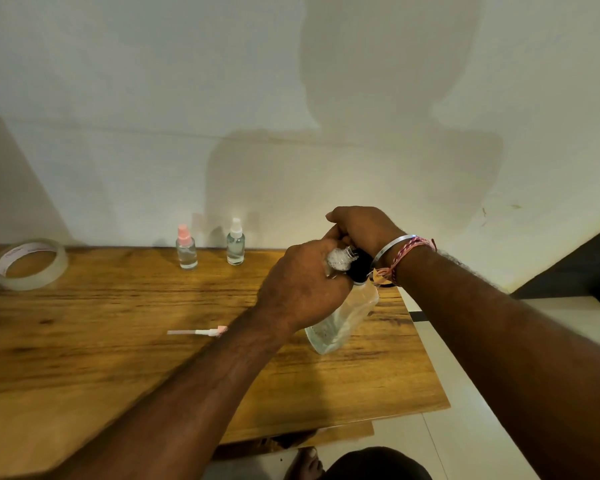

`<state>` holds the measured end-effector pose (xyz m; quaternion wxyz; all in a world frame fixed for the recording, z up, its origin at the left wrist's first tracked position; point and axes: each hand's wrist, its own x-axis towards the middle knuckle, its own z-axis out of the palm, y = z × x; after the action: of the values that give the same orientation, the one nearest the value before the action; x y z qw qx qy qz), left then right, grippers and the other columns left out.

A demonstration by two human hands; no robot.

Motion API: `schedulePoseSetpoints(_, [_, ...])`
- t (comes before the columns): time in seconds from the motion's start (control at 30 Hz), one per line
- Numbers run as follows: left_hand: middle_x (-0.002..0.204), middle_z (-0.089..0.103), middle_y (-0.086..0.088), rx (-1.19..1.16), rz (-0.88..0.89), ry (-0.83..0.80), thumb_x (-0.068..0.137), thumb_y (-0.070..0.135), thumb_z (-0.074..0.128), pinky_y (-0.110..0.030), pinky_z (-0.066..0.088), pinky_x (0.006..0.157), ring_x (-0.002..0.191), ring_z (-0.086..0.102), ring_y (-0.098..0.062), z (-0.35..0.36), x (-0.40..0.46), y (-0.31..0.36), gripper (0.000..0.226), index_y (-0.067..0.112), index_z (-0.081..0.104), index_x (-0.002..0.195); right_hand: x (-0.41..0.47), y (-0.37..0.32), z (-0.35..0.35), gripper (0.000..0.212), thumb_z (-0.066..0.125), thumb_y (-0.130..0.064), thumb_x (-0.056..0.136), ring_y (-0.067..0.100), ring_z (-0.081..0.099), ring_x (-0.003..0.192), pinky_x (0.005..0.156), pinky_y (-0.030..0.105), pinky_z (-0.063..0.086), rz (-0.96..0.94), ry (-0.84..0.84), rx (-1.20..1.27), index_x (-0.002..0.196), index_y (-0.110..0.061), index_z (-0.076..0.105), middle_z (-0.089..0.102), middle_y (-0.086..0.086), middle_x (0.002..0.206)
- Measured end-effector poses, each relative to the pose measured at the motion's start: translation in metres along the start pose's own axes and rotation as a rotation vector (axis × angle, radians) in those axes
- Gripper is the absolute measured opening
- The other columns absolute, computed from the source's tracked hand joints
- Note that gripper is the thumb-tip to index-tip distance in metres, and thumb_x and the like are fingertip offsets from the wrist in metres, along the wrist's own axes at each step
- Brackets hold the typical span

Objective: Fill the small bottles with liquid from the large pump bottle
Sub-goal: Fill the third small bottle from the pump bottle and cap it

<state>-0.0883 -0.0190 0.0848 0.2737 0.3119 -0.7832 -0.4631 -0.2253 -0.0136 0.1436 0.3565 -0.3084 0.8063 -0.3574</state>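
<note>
Hands [333, 261] w/ small bottle [340, 259] at pump bottle [343, 320] (tape roll [32, 263] far left)

The tabletop [125, 341] is seen as grained, satin wood; the large pump bottle [343, 320] as clear, glossy plastic.

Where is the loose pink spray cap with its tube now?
In the head view, the spray cap lies flat on the wooden table, just left of the left forearm.

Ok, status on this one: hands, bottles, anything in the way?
Left hand grips small bottle; right hand on pump of tilted large bottle. Two capped bottles by wall. Loose sprayer, tape aside; nothing blocking.
</note>
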Motion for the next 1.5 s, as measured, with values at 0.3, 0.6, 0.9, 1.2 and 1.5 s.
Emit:
schedulePoseSetpoints(0.3, [0.085,0.075,0.012,0.003,0.022,0.000,0.080,0.042,0.067,-0.045,0.060,0.072,0.077,0.070,-0.009,-0.002,-0.004,-0.001,0.027,0.034,0.072,0.106,-0.003,0.003,0.003,0.044,0.056,-0.037,0.096,0.027,0.066,0.070,0.084,0.041,0.057,-0.007,0.000,0.035,0.072,-0.006,0.075,0.074,0.007,0.070])
schedulePoseSetpoints(0.6, [0.082,0.074,0.011,0.015,0.011,0.024,0.086,0.040,0.077,-0.044,0.060,0.070,0.075,0.070,-0.011,-0.003,0.000,0.000,0.016,0.034,0.073,0.100,-0.005,-0.008,-0.001,0.043,0.056,-0.036,0.097,0.028,0.064,0.074,0.088,0.041,0.056,0.034,-0.062,-0.022,0.085,0.001,0.074,0.072,0.010,0.078])
schedulePoseSetpoints(0.9, [0.076,0.072,0.010,-0.001,0.002,0.026,0.085,0.040,0.076,-0.044,0.059,0.065,0.068,0.068,-0.011,-0.001,0.000,0.000,0.010,0.034,0.071,0.090,-0.007,-0.004,-0.002,0.041,0.057,-0.036,0.096,0.031,0.063,0.078,0.092,0.045,0.056,0.042,-0.038,0.008,0.081,0.000,0.072,0.071,0.011,0.079])
schedulePoseSetpoints(1.2, [0.076,0.072,0.008,0.029,-0.013,0.025,0.078,0.046,0.065,-0.046,0.060,0.066,0.070,0.068,-0.015,-0.003,-0.001,0.000,0.018,0.031,0.069,0.088,-0.005,-0.003,0.003,0.046,0.048,-0.035,0.099,0.023,0.063,0.070,0.088,0.039,0.052,-0.046,0.047,-0.068,0.067,-0.009,0.071,0.066,-0.009,0.048])
schedulePoseSetpoints(1.5, [0.082,0.075,0.013,0.000,0.006,0.031,0.085,0.046,0.077,-0.045,0.061,0.068,0.073,0.071,-0.010,0.000,-0.001,-0.001,0.020,0.037,0.073,0.102,-0.012,-0.016,-0.005,0.042,0.049,-0.031,0.100,0.023,0.063,0.066,0.077,0.034,0.055,0.067,-0.034,-0.034,0.080,-0.002,0.072,0.072,0.003,0.060])
